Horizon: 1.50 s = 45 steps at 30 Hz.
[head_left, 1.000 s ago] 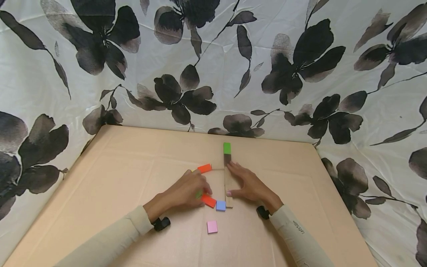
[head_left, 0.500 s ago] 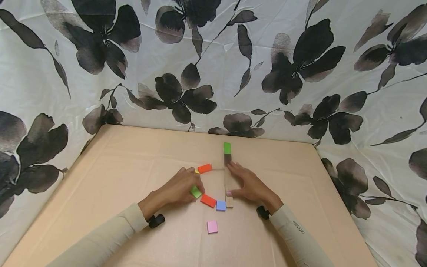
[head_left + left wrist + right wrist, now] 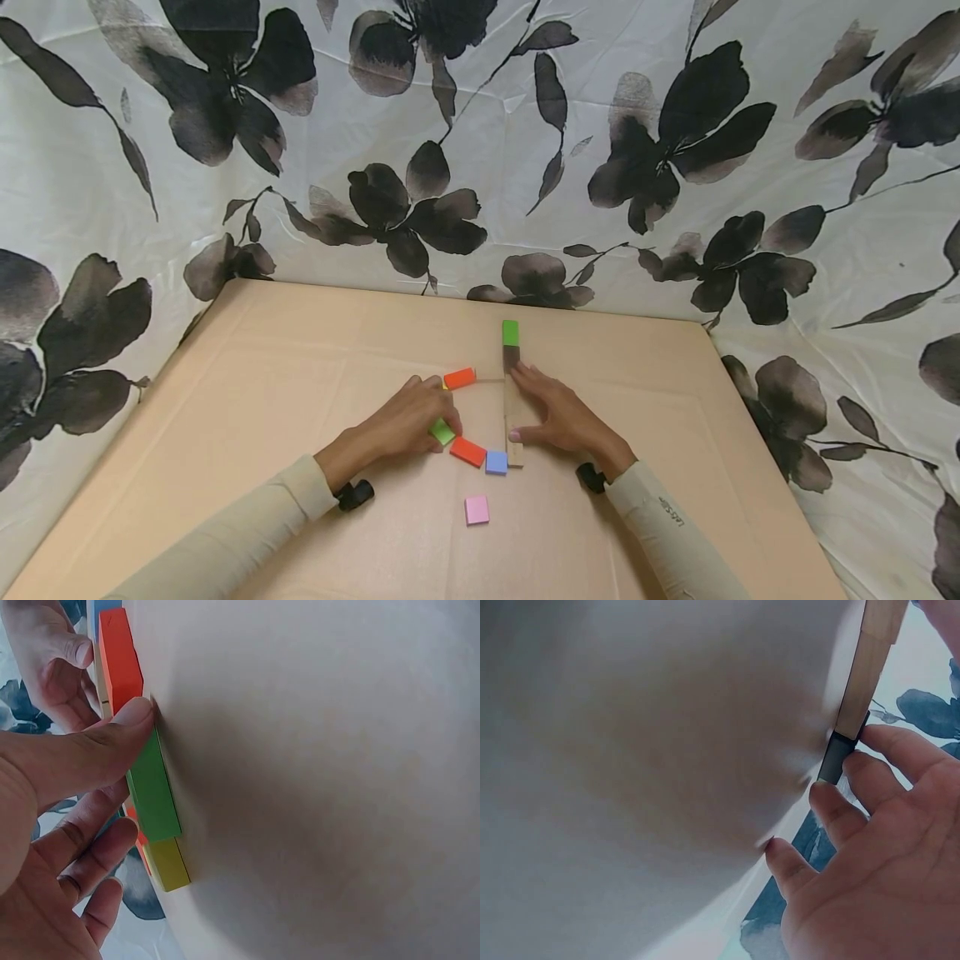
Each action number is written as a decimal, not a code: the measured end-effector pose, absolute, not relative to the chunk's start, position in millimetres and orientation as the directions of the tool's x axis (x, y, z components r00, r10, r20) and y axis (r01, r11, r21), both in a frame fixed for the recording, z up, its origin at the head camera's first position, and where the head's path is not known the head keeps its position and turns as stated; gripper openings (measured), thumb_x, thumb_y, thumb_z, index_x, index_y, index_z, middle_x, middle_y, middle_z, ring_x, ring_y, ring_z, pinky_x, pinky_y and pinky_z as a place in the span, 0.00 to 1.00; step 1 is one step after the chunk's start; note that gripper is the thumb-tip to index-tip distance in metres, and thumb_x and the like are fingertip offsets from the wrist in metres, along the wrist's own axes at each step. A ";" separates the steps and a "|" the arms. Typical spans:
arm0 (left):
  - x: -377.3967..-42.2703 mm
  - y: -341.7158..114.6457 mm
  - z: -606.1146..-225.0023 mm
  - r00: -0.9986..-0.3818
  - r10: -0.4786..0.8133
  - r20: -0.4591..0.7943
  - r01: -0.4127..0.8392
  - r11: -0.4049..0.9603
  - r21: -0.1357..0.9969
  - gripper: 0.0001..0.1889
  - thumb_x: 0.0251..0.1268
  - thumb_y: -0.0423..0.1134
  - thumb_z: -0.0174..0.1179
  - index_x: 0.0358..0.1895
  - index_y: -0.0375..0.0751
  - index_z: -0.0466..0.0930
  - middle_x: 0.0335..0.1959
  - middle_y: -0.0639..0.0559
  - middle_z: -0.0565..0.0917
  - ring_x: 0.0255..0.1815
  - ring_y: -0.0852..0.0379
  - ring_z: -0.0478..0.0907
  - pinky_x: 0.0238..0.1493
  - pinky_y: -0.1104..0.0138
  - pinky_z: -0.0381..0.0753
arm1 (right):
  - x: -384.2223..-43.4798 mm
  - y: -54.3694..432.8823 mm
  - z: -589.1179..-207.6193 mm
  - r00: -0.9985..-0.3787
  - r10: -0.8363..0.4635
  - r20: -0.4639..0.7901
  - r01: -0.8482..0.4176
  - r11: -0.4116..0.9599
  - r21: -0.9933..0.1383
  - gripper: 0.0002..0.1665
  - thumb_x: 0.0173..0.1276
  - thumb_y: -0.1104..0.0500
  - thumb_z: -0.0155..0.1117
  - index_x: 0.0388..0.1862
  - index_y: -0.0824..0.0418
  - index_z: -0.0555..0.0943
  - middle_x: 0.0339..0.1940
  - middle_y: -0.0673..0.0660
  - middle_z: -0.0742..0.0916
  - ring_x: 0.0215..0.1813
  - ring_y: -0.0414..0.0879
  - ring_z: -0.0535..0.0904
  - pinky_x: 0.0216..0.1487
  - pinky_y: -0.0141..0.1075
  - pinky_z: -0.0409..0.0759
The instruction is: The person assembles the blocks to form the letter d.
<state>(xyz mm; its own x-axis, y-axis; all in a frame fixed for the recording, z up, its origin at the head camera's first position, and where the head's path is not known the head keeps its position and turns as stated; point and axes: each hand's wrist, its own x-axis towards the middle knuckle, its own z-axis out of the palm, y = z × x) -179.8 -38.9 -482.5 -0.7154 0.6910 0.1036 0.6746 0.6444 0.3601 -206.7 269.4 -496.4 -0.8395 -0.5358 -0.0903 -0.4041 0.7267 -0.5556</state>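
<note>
My left hand (image 3: pixel 408 418) pinches a green block (image 3: pixel 442 432), its thumb at the end where the block meets a red block (image 3: pixel 468 452). Beyond the green block in the left wrist view lies a yellow block (image 3: pixel 171 865), mostly hidden by my hand in the head view. A second red block (image 3: pixel 460 378) lies just past my fingertips. My right hand (image 3: pixel 561 408) rests with fingers extended along a straight row of plain wooden blocks (image 3: pixel 513 417). Its fingertips touch the dark block (image 3: pixel 835 757) near the row's far end.
Another green block (image 3: pixel 511 333) tops the straight row. A blue block (image 3: pixel 496 462) sits between the red block and the row's near end. A lone pink block (image 3: pixel 477 510) lies nearer me on the tan board (image 3: pixel 337 333). Behind hangs a flowered cloth (image 3: pixel 540 150).
My left hand has shifted left from over the near red block, uncovering more of the green block. Over the last half second it has barely moved. My right hand has stayed in place.
</note>
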 end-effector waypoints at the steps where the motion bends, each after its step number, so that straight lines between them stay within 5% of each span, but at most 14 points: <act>1: -180.0 -38.5 -482.4 -0.715 0.691 0.101 0.674 0.645 0.361 0.14 0.49 0.38 0.84 0.41 0.53 0.95 0.35 0.62 0.91 0.45 0.58 0.73 0.46 0.63 0.65 | -206.7 269.4 -496.6 -0.839 -0.536 -0.089 -0.405 0.726 -0.556 0.64 0.61 0.38 0.81 0.88 0.53 0.58 0.90 0.56 0.58 0.90 0.60 0.51 0.84 0.64 0.55; 20: -177.8 -37.5 -478.9 -0.720 0.688 0.091 0.666 0.648 0.370 0.15 0.51 0.38 0.84 0.43 0.54 0.94 0.38 0.62 0.91 0.48 0.58 0.73 0.48 0.62 0.66 | -207.2 269.6 -496.2 -0.838 -0.538 -0.088 -0.404 0.722 -0.562 0.64 0.61 0.38 0.81 0.88 0.52 0.58 0.90 0.55 0.57 0.90 0.59 0.51 0.83 0.64 0.56; 27: -185.3 -47.7 -467.2 -0.795 0.601 0.084 0.573 0.698 0.428 0.17 0.52 0.36 0.82 0.47 0.52 0.94 0.43 0.57 0.92 0.50 0.56 0.73 0.49 0.61 0.66 | -207.2 270.7 -495.8 -0.832 -0.550 -0.072 -0.420 0.710 -0.565 0.64 0.60 0.39 0.82 0.88 0.53 0.58 0.90 0.56 0.58 0.90 0.60 0.51 0.84 0.64 0.55; 45: -209.6 -64.8 -482.5 -0.830 0.537 0.151 0.554 0.767 0.324 0.19 0.53 0.37 0.82 0.50 0.53 0.92 0.54 0.53 0.91 0.58 0.48 0.78 0.45 0.61 0.67 | -207.8 270.8 -494.1 -0.833 -0.548 -0.083 -0.415 0.716 -0.561 0.64 0.61 0.38 0.82 0.88 0.52 0.58 0.90 0.54 0.58 0.90 0.59 0.51 0.84 0.62 0.55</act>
